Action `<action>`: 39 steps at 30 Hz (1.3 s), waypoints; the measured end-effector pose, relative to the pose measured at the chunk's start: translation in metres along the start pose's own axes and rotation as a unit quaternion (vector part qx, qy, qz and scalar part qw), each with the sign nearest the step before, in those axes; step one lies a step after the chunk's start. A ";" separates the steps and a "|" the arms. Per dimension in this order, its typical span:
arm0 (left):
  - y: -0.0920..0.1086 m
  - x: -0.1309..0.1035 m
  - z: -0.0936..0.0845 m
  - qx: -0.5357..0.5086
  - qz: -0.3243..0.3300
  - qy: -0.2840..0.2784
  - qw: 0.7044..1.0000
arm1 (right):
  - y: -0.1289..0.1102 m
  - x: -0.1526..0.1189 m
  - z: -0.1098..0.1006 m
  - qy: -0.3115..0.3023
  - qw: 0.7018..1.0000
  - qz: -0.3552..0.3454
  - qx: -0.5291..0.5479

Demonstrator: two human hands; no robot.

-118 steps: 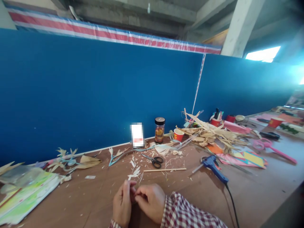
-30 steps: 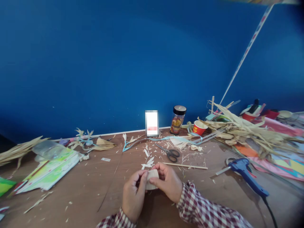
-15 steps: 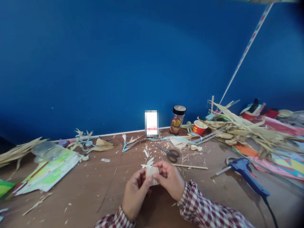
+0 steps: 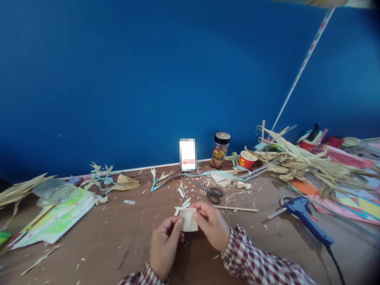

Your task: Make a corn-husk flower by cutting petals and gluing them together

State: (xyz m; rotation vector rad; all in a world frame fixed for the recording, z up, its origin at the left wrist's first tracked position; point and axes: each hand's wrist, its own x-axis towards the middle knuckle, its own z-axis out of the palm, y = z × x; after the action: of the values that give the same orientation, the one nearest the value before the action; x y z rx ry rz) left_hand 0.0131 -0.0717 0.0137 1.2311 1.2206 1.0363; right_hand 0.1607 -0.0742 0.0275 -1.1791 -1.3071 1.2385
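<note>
head view: pale piece [image 4: 189, 221] is held up, flat side shown, on the near side of the scissors [image 4: 208, 190] and a bit left of them. left edge is pinched by the left hand [image 4: 164, 245], right edge by the right hand [image 4: 212, 227], thumbs in front; both grips narrow, closed on the piece. stick [image 4: 237, 208] is laid just right of the scissors, nearer side. white scraps [image 4: 183, 205] are scattered left of them. jar [image 4: 219, 156] is stood behind, cup [image 4: 248, 160] behind and right. glue gun [image 4: 307, 217] is placed well right.
</note>
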 end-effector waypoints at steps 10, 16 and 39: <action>0.000 -0.002 0.002 0.063 0.035 0.010 0.997 | 0.000 0.001 -0.002 0.023 1.000 0.006 -0.008; 0.000 -0.001 0.001 0.014 0.012 0.005 1.000 | 0.004 0.001 0.000 0.008 0.999 0.025 0.037; -0.007 0.001 0.003 0.127 0.058 -0.044 0.989 | -0.010 -0.002 0.000 0.076 0.987 -0.075 -0.119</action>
State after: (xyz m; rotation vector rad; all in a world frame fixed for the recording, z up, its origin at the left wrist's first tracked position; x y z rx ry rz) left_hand 0.0154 -0.0712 0.0061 1.5438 1.2514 0.9183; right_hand 0.1601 -0.0769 0.0372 -1.2893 -1.4290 0.8847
